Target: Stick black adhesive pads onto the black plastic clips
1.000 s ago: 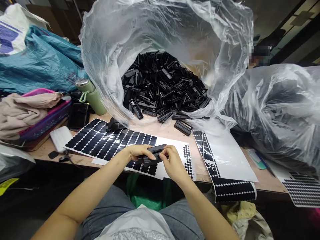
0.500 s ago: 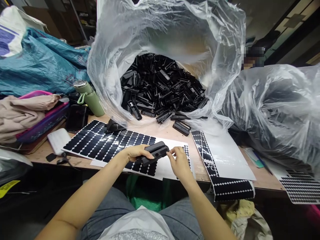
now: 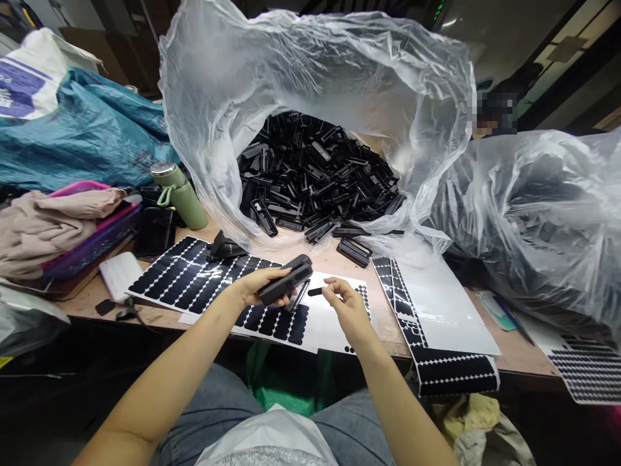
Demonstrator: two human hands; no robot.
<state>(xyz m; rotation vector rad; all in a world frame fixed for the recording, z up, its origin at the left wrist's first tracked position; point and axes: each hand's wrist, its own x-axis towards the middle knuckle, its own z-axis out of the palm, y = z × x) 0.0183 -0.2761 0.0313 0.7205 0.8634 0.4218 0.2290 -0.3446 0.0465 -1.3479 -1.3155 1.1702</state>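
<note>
My left hand (image 3: pixel 262 287) is wrapped round a long black plastic part (image 3: pixel 285 282), held tilted above the sticker sheet. Between the thumb and fingertips of my right hand (image 3: pixel 345 304) is a small black sticker strip (image 3: pixel 315 292), pointing left and apart from the part. Beneath both hands lies a white sheet of black stickers (image 3: pixel 194 275), some of its right side bare. Another black part (image 3: pixel 226 247) rests on the sheet's back edge.
A clear plastic bag (image 3: pixel 208 84) full of black plastic parts (image 3: pixel 320 175) lies open at the back. More sticker sheets (image 3: pixel 451 310) lie at right. A green flask (image 3: pixel 184 200), a white box (image 3: pixel 120 275) and a purple basket (image 3: pixel 92 243) stand at left.
My left hand has turned the black part over and tilted it. My right hand has come away from it and now shows a small black strip. The view has shifted slightly.
</note>
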